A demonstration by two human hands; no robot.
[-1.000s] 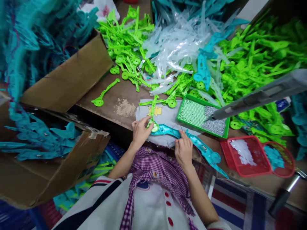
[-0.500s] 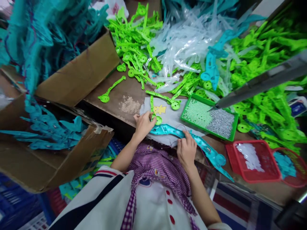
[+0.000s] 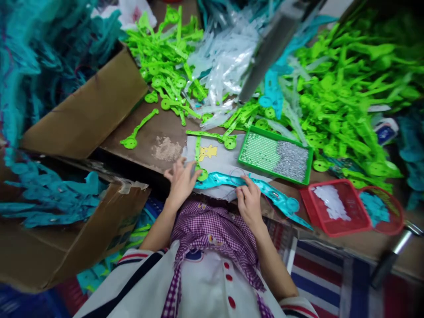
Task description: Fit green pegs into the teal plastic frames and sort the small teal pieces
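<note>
A long blue plastic part (image 3: 225, 179) lies hollow side up on a grey cloth (image 3: 223, 150) along the table's front edge. My right hand (image 3: 250, 198) has curled fingers on its middle, where a thin wire loops. Beside its left end, my left hand (image 3: 180, 181) has its fingers apart, close to the round end of a green plastic arm (image 3: 201, 174). Another green arm (image 3: 212, 134) rests across the cloth's far edge. To the right stands a green tray (image 3: 243, 159) of small silvery screws.
A blurred dark hanging tool (image 3: 265, 55) is above the table. Behind it are piles of green arms (image 3: 344, 88) and clear plastic pieces (image 3: 221, 62). A red basket (image 3: 359, 212) stands at right. Cardboard boxes (image 3: 89, 106) of blue parts stand at left.
My left hand has moved slightly left, off the blue part's end, and its fingers have spread. The hanging tool has swung left and away from the screw tray. The view has shifted a little.
</note>
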